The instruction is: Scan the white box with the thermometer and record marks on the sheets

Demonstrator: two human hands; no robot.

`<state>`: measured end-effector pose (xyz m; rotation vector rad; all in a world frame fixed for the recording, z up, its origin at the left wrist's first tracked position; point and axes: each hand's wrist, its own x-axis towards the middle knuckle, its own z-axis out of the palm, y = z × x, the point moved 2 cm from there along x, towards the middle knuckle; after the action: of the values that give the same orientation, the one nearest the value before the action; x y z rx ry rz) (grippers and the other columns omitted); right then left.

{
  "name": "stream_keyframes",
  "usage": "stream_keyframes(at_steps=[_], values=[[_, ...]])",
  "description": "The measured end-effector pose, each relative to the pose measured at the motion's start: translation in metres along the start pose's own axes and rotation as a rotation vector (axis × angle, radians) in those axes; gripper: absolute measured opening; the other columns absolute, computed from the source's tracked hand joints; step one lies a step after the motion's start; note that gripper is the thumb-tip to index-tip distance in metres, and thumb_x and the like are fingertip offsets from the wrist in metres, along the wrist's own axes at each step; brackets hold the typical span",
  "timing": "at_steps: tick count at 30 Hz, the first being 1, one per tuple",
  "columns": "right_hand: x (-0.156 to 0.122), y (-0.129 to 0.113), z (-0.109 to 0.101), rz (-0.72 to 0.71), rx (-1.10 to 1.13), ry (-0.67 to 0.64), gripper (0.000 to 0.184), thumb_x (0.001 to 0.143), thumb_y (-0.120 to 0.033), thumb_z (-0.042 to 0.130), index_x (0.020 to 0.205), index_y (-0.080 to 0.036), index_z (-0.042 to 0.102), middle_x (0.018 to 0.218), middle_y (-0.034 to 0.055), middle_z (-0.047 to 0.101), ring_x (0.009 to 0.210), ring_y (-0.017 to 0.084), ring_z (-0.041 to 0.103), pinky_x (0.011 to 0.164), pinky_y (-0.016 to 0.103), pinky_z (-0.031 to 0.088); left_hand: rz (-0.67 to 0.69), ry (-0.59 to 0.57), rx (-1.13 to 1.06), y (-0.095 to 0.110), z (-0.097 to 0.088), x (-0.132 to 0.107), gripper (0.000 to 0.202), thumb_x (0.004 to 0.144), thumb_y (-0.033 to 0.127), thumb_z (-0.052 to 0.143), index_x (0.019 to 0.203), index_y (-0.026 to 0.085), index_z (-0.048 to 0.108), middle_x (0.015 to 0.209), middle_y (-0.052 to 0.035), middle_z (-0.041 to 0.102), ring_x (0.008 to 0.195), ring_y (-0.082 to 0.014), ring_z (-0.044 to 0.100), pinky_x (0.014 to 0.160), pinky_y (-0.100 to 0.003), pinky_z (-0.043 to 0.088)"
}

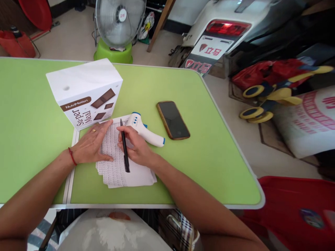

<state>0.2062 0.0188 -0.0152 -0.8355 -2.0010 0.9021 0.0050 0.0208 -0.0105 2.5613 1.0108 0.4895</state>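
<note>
A stack of printed paper sheets [115, 174] lies on the green table, its edges slightly fanned. My left hand [92, 143] rests open on the left side of the sheets, thumb and fingers spread. A black pen [125, 153] slants across the paper, held between the fingers of my right hand [137, 146]. Just beyond that hand lies a white and blue infrared thermometer [146, 132], partly over the paper's top edge. Behind my left hand stands a white box [86, 87] with brown print. The pen's tip is near the upper part of the sheets.
A smartphone [173, 120] in a brown case lies right of the thermometer on the green table [209, 167]. Beyond the table stand a fan [120, 21] on a green stool and a white scooter [222, 31]. A red chair [293, 205] is at the near right.
</note>
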Motion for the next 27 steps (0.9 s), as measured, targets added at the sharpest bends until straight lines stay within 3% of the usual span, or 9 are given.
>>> stream_keyframes(at_steps=[2, 5, 8, 12, 18, 27], values=[[-0.003, 0.001, 0.003, 0.068, 0.001, 0.072, 0.028, 0.085, -0.033, 0.062, 0.108, -0.022, 0.050, 0.082, 0.0012, 0.056, 0.071, 0.016, 0.055, 0.069, 0.032, 0.051, 0.004, -0.022, 0.041, 0.001, 0.003, -0.001, 0.120, 0.077, 0.073, 0.062, 0.153, 0.015, -0.011, 0.153, -0.0269, 0.029, 0.140, -0.0414, 0.032, 0.113, -0.059, 0.026], [-0.006, 0.005, 0.008, 0.184, 0.077, 0.175, 0.021, 0.090, -0.044, 0.053, 0.087, -0.023, 0.053, 0.064, -0.0038, 0.049, 0.055, 0.012, 0.045, 0.054, 0.027, 0.041, 0.013, -0.046, 0.069, -0.001, 0.005, -0.001, 0.122, 0.077, 0.074, 0.060, 0.153, 0.015, -0.015, 0.154, -0.0270, 0.027, 0.143, -0.0397, 0.029, 0.115, -0.058, 0.020], [-0.005, 0.010, 0.011, 0.234, 0.202, 0.216, 0.025, 0.093, -0.041, 0.043, 0.093, -0.022, 0.059, 0.063, -0.0033, 0.051, 0.055, 0.012, 0.047, 0.053, 0.027, 0.040, 0.013, -0.061, 0.073, -0.002, 0.006, -0.002, 0.120, 0.078, 0.076, 0.057, 0.153, 0.015, -0.015, 0.155, -0.0264, 0.024, 0.144, -0.0388, 0.027, 0.116, -0.056, 0.018], [-0.003, 0.014, 0.013, 0.320, 0.251, 0.257, 0.018, 0.080, -0.027, 0.055, 0.096, -0.022, 0.058, 0.069, -0.0018, 0.062, 0.058, 0.012, 0.054, 0.053, 0.026, 0.043, -0.003, -0.084, 0.067, -0.002, 0.006, -0.002, 0.119, 0.079, 0.077, 0.055, 0.154, 0.014, -0.012, 0.156, -0.0258, 0.023, 0.145, -0.0383, 0.025, 0.117, -0.054, 0.017], [-0.001, 0.008, 0.011, 0.328, 0.120, 0.191, 0.009, 0.074, -0.024, 0.055, 0.080, -0.022, 0.062, 0.064, -0.0014, 0.065, 0.053, 0.011, 0.056, 0.050, 0.025, 0.045, -0.021, -0.094, 0.058, -0.001, 0.005, -0.002, 0.119, 0.078, 0.077, 0.057, 0.154, 0.012, -0.007, 0.156, -0.0261, 0.023, 0.145, -0.0379, 0.024, 0.118, -0.054, 0.016], [-0.002, 0.008, 0.015, 0.248, -0.024, 0.143, 0.013, 0.077, -0.020, 0.055, 0.085, -0.021, 0.066, 0.072, -0.0005, 0.070, 0.060, 0.011, 0.062, 0.060, 0.024, 0.051, -0.009, -0.089, 0.074, -0.001, 0.006, -0.002, 0.119, 0.077, 0.076, 0.058, 0.154, 0.013, -0.009, 0.155, -0.0273, 0.025, 0.145, -0.0385, 0.025, 0.117, -0.055, 0.017]])
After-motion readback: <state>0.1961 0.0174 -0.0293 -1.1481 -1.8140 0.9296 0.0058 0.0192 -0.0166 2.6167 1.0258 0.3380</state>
